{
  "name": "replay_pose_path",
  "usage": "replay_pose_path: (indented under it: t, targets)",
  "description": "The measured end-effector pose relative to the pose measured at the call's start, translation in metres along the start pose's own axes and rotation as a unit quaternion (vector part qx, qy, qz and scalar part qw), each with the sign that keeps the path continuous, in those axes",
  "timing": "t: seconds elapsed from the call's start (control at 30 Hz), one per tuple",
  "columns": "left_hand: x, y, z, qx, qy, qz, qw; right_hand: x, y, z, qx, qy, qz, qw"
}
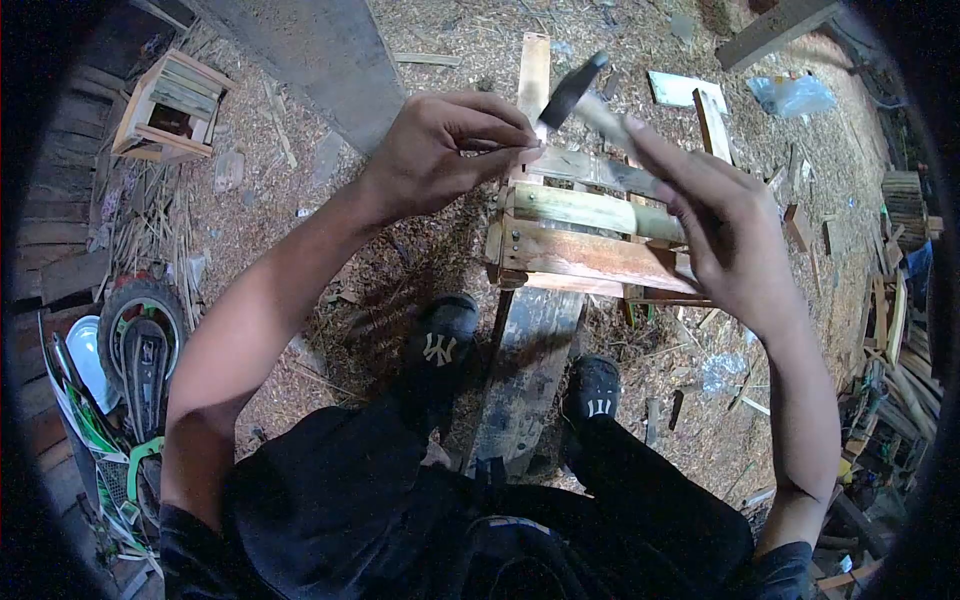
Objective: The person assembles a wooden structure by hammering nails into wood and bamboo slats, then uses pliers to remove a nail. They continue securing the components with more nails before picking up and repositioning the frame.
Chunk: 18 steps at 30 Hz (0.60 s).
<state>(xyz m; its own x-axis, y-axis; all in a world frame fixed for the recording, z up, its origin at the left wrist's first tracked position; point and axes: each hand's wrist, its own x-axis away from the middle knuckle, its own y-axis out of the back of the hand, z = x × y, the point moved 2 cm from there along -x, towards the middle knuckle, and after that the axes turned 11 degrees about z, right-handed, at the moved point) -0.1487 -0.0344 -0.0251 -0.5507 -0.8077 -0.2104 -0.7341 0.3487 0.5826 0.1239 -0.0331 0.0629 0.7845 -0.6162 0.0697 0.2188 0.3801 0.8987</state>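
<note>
A slatted wooden crate (590, 252) rests on a plank (530, 370) in front of me. My left hand (455, 150) is closed in a pinch over the crate's far left corner; what its fingertips hold is too small to name. My right hand (725, 220) grips the light handle of a hammer (570, 92), whose dark head is raised just beside the left fingertips. Small nail heads show at the slats' left ends. The crate's right end is partly hidden behind my right hand.
A small wooden crate (172, 108) stands at the far left. A wheel (140, 325) and a white helmet (92, 362) lie below it. A clear plastic bag (790, 95) is at the upper right, near a white board (688, 90). Wood scraps and shavings cover the ground.
</note>
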Motion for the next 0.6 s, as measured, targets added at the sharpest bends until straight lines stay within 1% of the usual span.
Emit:
replay_pose_path:
  t: [0.03, 0.07, 0.1, 0.17, 0.2, 0.23, 0.3, 0.33, 0.4, 0.47, 0.53, 0.6]
  targets:
    - [0.001, -0.003, 0.001, 0.0, 0.0, -0.002, 1.0, 0.0, -0.002, -0.004, -0.041, -0.003, -0.046, 0.998]
    - [0.004, -0.009, 0.002, 0.076, 0.025, -0.022, 0.997, 0.001, -0.003, -0.007, -0.083, -0.008, -0.091, 0.992]
    - [0.005, -0.013, 0.001, 0.15, 0.047, -0.04, 0.987, 0.003, -0.003, -0.008, -0.082, -0.008, -0.091, 0.992]
    - [0.012, -0.019, -0.008, 0.124, 0.047, -0.043, 0.99, 0.006, -0.005, -0.011, -0.109, -0.091, -0.031, 0.989]
    - [0.015, -0.021, -0.012, 0.101, 0.05, -0.047, 0.993, 0.006, -0.003, -0.006, -0.154, -0.157, 0.025, 0.975]
    - [0.017, -0.023, -0.016, 0.1, 0.05, -0.047, 0.993, 0.007, -0.008, -0.011, -0.154, -0.156, 0.024, 0.975]
    - [0.019, -0.027, -0.021, 0.03, 0.044, -0.041, 0.998, 0.008, -0.019, -0.018, -0.122, -0.056, -0.09, 0.987]
    - [0.02, -0.028, -0.022, 0.036, 0.047, -0.03, 0.998, 0.01, -0.018, -0.018, -0.122, -0.056, -0.09, 0.987]
    - [0.018, -0.03, -0.019, 0.047, 0.04, -0.03, 0.998, 0.012, -0.013, -0.014, -0.167, -0.128, -0.048, 0.976]
    - [0.015, -0.03, -0.018, 0.055, 0.032, -0.033, 0.997, 0.018, -0.016, -0.014, -0.166, -0.118, -0.056, 0.977]
    - [0.009, -0.029, -0.02, 0.095, 0.032, -0.02, 0.995, 0.02, -0.017, -0.013, -0.165, -0.108, -0.064, 0.978]
    - [0.006, -0.029, -0.014, 0.116, 0.04, -0.025, 0.992, 0.022, -0.017, -0.012, -0.201, -0.143, -0.05, 0.968]
